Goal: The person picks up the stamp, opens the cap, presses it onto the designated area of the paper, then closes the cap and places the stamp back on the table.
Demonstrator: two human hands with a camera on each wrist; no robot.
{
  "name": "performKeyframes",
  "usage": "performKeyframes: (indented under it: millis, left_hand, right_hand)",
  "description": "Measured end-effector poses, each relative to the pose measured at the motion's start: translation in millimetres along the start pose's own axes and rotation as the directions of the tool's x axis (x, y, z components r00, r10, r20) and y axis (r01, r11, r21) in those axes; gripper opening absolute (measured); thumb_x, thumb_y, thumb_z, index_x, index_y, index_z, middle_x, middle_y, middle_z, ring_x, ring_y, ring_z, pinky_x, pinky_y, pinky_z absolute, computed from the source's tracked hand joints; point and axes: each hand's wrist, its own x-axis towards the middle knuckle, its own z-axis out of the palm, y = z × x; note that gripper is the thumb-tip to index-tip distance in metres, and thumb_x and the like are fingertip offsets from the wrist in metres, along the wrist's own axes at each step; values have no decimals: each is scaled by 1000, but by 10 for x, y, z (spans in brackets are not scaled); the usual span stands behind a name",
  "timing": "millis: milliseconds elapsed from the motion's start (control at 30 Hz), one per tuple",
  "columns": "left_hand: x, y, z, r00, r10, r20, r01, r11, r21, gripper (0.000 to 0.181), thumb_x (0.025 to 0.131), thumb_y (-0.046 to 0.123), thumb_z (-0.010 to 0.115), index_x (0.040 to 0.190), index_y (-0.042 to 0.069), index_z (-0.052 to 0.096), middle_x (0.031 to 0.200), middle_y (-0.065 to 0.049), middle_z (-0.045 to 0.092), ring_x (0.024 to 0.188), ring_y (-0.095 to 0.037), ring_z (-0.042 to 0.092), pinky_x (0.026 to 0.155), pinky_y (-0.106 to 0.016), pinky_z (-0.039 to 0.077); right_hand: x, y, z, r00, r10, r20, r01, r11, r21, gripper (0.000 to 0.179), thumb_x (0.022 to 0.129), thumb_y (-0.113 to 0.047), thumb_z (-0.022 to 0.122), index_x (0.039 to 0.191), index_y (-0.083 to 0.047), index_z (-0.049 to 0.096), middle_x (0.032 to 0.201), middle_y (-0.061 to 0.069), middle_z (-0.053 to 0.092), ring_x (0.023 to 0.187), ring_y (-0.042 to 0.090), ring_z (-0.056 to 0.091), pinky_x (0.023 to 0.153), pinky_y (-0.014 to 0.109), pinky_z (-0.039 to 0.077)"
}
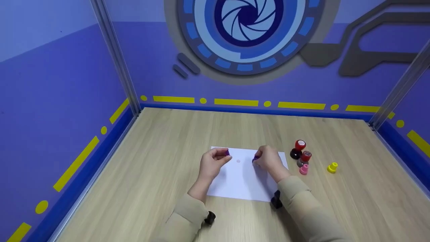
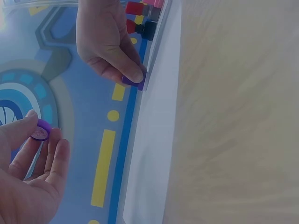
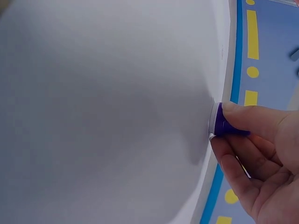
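My left hand (image 1: 210, 166) is over the left side of the white paper (image 1: 242, 183). Thumb and fingertips pinch a small purple round cap (image 2: 42, 132), whose patterned face shows in the left wrist view. At the paper's upper right, my right hand (image 1: 269, 159) grips a purple stamp (image 3: 220, 122). The stamp's pale rim lies at the paper surface in the right wrist view; whether it presses down I cannot tell. Between the hands the sheet carries a faint round mark (image 1: 238, 161).
Right of the paper stand two red-topped stamps, one with a black lower part (image 1: 295, 154), the other grey (image 1: 302, 163). A pink stamp (image 1: 304, 169) is close by, a yellow stamp (image 1: 332, 167) farther right. Printed panels (image 1: 235, 87) border the wooden table (image 1: 161, 144).
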Motion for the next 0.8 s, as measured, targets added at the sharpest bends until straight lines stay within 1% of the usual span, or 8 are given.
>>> performKeyframes:
  millis: [133,267,467,567,700,800]
  left_hand:
    - [5,-16,-16,1000,-14,-3,14,1000,4,28,87,4,81,113,-3,73,110,-18,74,100,-22,72,86,-23,62]
    - [8,9,-36,1000,-23,-2,23,1000,14,30,88,5,80,115,-4,73,110,-17,74,99,-19,72,86,-24,62]
    - [25,51,-49,1000,-28,-8,28,999,26,30,89,6,80,116,-3,73,111,-15,74,100,-20,72,86,-25,62]
    - [19,49,-48,1000,-27,-12,27,999,28,28,89,6,80,115,-1,73,110,-14,75,100,-20,72,86,-24,62]
    - [-1,27,-37,1000,-30,-9,30,999,38,27,89,7,80,114,1,74,111,-14,75,101,-19,72,87,-25,62]
    - [-5,32,-33,999,-31,-8,31,999,44,28,89,9,80,115,1,74,111,-14,75,101,-20,71,87,-25,62]
  right_hand:
    - [8,-12,17,1000,6,12,-6,1000,-10,17,75,2,86,82,-3,72,85,11,71,76,21,62,64,27,51]
    - [26,-41,13,1000,16,27,-16,1000,-2,16,77,3,85,85,-2,73,88,12,71,78,22,62,64,28,52]
    - [47,-74,-6,1000,-16,10,17,1000,-7,15,76,3,84,84,-1,72,87,12,71,78,22,63,66,30,53]
    - [53,-60,0,1000,-20,14,20,1000,-8,15,76,3,85,83,-1,72,86,12,71,77,22,63,65,30,53]
    - [39,-7,9,999,-2,37,1,1000,5,16,77,2,85,86,-2,72,87,12,71,77,21,63,65,29,53]
    - [23,19,-22,999,-6,49,5,1000,26,17,79,-2,86,90,-2,73,89,12,71,79,21,63,68,30,53]
